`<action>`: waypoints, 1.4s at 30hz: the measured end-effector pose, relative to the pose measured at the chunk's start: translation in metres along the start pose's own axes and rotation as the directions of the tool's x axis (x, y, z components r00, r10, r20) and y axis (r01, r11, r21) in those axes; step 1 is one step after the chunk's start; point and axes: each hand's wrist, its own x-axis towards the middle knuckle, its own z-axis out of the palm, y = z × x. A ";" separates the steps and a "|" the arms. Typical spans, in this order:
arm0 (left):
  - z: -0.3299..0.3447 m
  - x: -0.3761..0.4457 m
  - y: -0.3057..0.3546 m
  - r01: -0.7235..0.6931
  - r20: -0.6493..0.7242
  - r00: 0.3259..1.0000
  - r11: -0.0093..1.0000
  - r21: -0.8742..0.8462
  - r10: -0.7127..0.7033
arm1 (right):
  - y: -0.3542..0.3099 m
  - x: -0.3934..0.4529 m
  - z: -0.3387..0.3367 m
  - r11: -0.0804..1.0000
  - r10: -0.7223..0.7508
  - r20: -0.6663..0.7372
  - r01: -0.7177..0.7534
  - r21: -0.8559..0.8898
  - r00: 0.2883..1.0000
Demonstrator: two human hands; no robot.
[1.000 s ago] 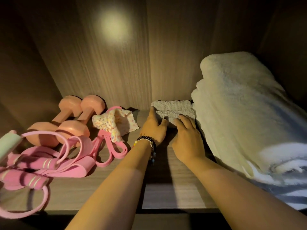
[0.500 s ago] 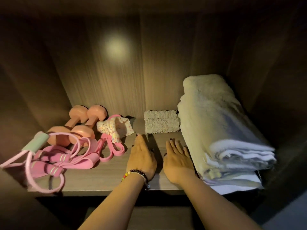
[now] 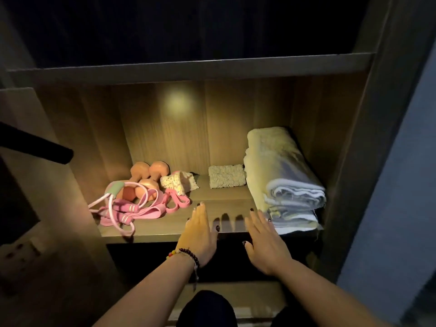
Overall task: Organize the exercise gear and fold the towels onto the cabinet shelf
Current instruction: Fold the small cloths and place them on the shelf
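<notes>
The lit cabinet shelf [image 3: 221,208] holds two pink dumbbells [image 3: 146,178] at the back left, with a pink jump rope and resistance bands [image 3: 132,208] tangled in front of them. A small spotted cloth [image 3: 177,182] lies beside them. A small folded grey towel [image 3: 226,177] sits at the back centre, touching a stack of folded cream and white towels [image 3: 283,175] on the right. My left hand [image 3: 199,234] and my right hand [image 3: 264,241] hover flat with straight fingers at the shelf's front edge, holding nothing.
Another shelf board [image 3: 188,67] runs above, dark beyond it. The cabinet's side wall [image 3: 349,161] stands on the right. A dark bar [image 3: 35,147] sticks in from the left. A lower shelf [image 3: 236,296] and my dark-clothed knee [image 3: 207,308] lie below.
Both hands let go of the small grey towel at the back and drew away to the shelf's front edge. The view pulled back, showing the whole compartment.
</notes>
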 end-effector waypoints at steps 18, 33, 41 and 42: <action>-0.030 -0.058 0.085 -0.271 -0.113 0.958 0.961 -0.046 0.265 | 0.042 -0.098 -0.107 0.997 0.080 -0.227 -0.075 0.029 0.971; 0.045 0.005 0.222 -0.754 0.086 0.656 0.657 0.013 0.750 | 0.167 -0.146 -0.117 0.939 0.343 -0.215 -0.328 0.103 0.914; 0.093 0.069 0.297 -0.920 0.164 0.391 0.377 0.111 0.906 | 0.258 -0.140 -0.132 0.866 0.495 -0.130 -0.500 -0.005 0.859; 0.097 0.076 0.309 -0.930 0.173 0.366 0.353 0.097 0.915 | 0.269 -0.139 -0.137 0.853 0.517 -0.115 -0.522 -0.010 0.848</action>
